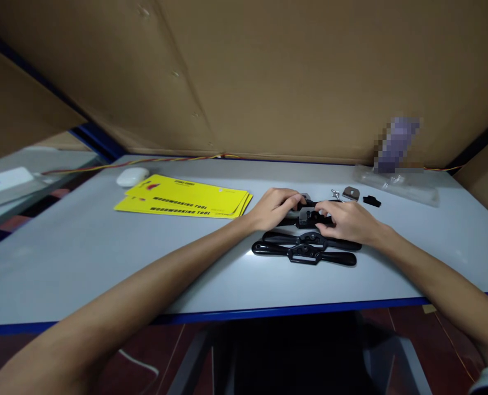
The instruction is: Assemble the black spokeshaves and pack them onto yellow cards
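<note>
A black two-handled spokeshave (309, 216) lies flat and crosswise, pinched from both ends. Two matching spokeshaves (305, 248) lie parallel just below the grip.

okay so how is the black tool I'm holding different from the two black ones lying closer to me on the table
The held tool sits between the left hand and right hand, mostly hidden by fingers; the two near tools lie untouched and fully visible, side by side. The held tool shows a grey metal piece at its middle; the near tools look all black, with open centres. All three are black, two-handled, and lie crosswise on the table.
</note>
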### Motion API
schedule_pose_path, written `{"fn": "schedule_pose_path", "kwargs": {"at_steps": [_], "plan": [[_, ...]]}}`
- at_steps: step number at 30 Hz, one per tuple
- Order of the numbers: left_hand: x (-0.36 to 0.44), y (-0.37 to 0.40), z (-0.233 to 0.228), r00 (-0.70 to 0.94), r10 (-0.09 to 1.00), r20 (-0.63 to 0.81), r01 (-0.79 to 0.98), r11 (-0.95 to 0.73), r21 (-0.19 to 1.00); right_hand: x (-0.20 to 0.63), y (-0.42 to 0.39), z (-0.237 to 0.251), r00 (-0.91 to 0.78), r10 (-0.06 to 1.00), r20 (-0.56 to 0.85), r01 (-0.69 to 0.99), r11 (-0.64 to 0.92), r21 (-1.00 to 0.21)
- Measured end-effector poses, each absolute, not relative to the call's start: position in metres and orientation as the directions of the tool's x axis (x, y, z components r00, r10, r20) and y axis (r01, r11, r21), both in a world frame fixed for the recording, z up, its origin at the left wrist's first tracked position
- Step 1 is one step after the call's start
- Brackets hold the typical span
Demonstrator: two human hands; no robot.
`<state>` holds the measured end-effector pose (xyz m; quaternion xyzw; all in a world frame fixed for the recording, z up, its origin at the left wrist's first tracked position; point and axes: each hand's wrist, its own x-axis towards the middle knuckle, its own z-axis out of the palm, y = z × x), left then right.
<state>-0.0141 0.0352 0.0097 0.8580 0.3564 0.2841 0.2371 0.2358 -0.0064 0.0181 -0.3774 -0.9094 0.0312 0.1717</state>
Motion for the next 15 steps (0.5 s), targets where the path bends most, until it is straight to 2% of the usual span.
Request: {"fn": "schedule_pose_path", "kwargs": {"at_steps": [3,6,15], "plan": [[-0.015,0.039,0.010,0.538,0.807,0.244,0.523,-0.547,0.654,0.236,-0.004,0.016,-0.627,0.727,0.278,0.690,0.685,-0.233],[-0.019,0.045,0.009,0.506,0.831,0.230,0.580,-0.526,0.622,0.235,-0.002,0.017,-0.614,0.751,0.242,0.693,0.660,-0.291],[-0.025,0.052,0.008,0.532,0.805,0.262,0.600,-0.576,0.555,0.229,-0.003,0.020,-0.628,0.746,0.220,0.663,0.661,-0.352]]}}
